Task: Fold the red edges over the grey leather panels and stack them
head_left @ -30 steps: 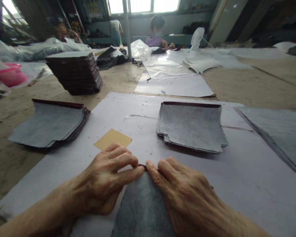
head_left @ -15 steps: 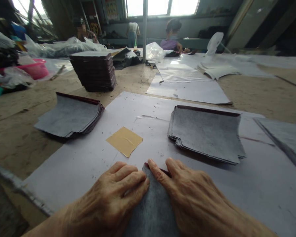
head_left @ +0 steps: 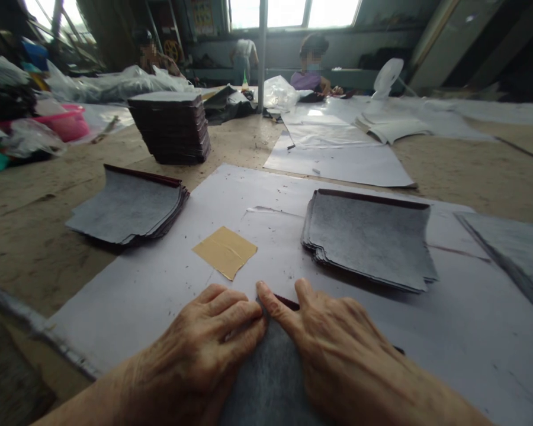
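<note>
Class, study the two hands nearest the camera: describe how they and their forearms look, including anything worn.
The left hand and right hand are both ungloved, with creased knuckles. The left forearm and right forearm show no sleeve, watch or bracelet. No ring is visible, though some fingers are partly hidden.

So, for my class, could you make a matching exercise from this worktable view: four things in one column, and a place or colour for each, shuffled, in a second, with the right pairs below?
Things
1. right hand
2. square patch
3. basin
4. tall stack

Places and colours
A. pink, at the far left
B. on the grey sheet, by its dark red edge
C. beyond the left grey pile
D. tan, on white paper

Pairs: 1-B, 2-D, 3-A, 4-C
</note>
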### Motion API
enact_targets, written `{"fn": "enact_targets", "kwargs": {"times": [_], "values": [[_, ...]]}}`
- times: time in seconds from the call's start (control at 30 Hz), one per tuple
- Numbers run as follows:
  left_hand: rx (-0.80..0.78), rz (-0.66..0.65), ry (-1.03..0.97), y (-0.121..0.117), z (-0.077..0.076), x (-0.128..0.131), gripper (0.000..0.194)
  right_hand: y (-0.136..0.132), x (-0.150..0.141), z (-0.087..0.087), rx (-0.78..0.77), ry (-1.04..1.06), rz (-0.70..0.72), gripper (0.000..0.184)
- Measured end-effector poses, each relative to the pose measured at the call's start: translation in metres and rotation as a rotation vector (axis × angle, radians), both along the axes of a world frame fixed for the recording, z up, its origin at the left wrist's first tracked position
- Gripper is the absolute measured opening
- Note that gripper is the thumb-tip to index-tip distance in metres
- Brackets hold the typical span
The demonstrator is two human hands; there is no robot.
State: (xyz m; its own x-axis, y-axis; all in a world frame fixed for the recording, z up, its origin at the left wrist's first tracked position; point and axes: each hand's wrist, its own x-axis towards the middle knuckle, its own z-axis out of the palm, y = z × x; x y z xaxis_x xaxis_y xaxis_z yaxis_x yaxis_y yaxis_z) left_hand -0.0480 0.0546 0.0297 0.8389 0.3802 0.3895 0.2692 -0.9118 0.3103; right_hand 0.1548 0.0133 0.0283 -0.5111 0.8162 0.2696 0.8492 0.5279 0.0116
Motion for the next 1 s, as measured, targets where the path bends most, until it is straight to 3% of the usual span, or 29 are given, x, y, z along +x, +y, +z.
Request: {"fn": "enact_targets", "kwargs": {"times": [0.13,0.23,0.33,0.4,0.6,0.73,1.0], "values": [[-0.015,0.013,0.005,0.0,-0.001,0.0,0.036,0.01,0.006,0.011,-0.276,0.032,0.008,0.083],[-0.005,0.006,-0.002,0.0,0.0,0.0,0.033,0.015,0.015,0.018,-0.353,0.233,-0.022,0.069],[-0.017,0.009,0.013,0.0,0.001,0.0,0.031,0.013,0.021,0.017,-0.334,0.376,-0.07,0.04],[-0.014,0.016,0.011,0.0,0.002,0.001,0.03,0.009,0.021,0.012,-0.318,0.342,-0.061,0.033],[0.005,0.036,0.02,-0.001,0.003,0.001,0.028,-0.002,0.005,0.002,-0.243,0.097,0.025,0.05],[0.02,0.04,0.012,-0.002,0.004,0.001,0.027,-0.002,0.005,0.003,-0.237,0.106,0.048,0.045],[0.02,0.066,-0.003,-0.003,0.002,-0.001,0.031,0.0,0.019,0.01,-0.114,0.253,-0.201,0.008]]}}
